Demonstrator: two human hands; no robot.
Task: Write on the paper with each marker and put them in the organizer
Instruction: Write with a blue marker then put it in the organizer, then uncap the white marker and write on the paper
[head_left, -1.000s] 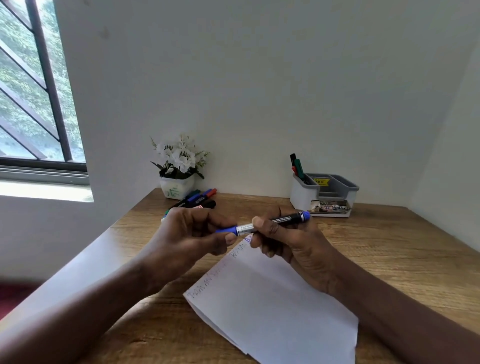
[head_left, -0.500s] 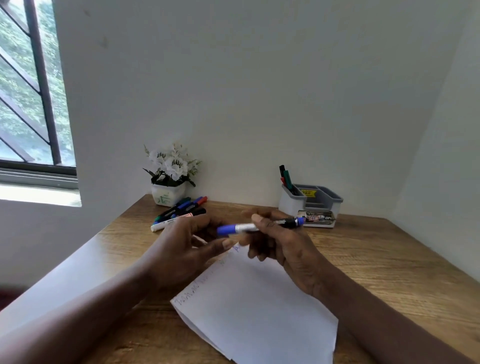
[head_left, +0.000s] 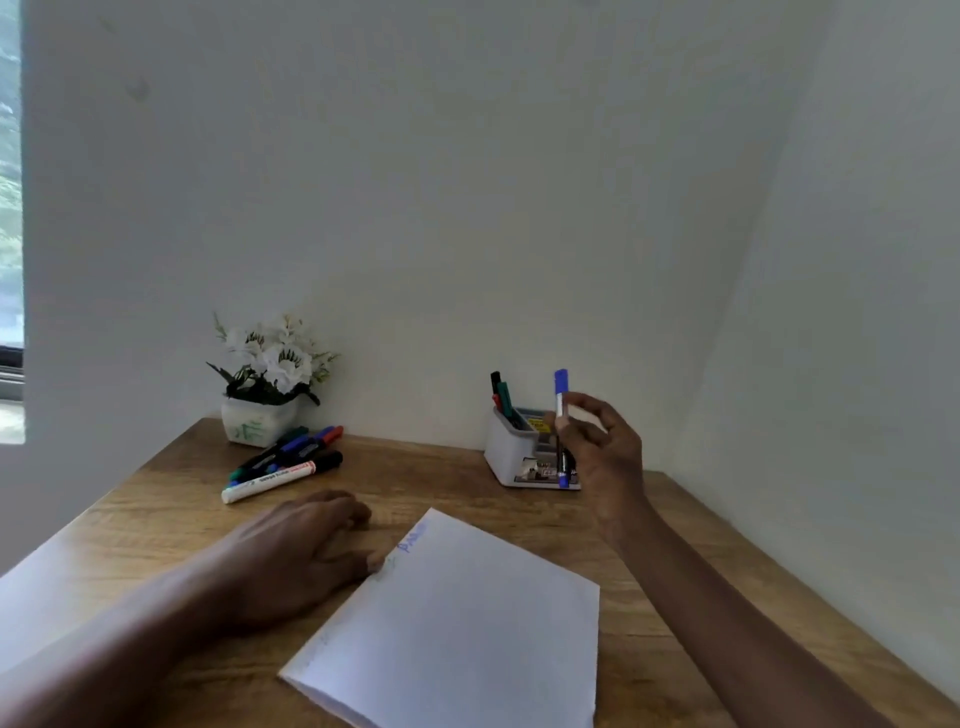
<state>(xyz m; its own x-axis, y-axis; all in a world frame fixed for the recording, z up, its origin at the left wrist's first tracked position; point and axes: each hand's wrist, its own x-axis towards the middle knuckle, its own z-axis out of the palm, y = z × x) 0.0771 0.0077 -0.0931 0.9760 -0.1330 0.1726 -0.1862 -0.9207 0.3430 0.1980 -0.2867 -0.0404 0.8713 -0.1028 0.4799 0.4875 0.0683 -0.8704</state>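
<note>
My right hand (head_left: 605, 452) holds a capped blue marker (head_left: 561, 395) upright, just in front of the grey organizer (head_left: 506, 452) by the back wall. Three markers, black, green and red (head_left: 501, 397), stand in the organizer's left cup. My left hand (head_left: 291, 556) rests flat on the wooden table, fingers apart, with its thumb at the left edge of the white paper (head_left: 467, 634). Faint blue writing shows near the paper's top corner. A pile of several loose markers (head_left: 285, 462) lies at the back left.
A white flower pot (head_left: 260, 421) stands against the wall behind the loose markers. Walls close the table at the back and right. A window edge shows at the far left. Bare wood (head_left: 441, 483) lies between paper and organizer.
My hands have parted. My right hand carried the capped blue marker up and back to the organizer and turned it upright. My left hand dropped flat onto the table beside the paper.
</note>
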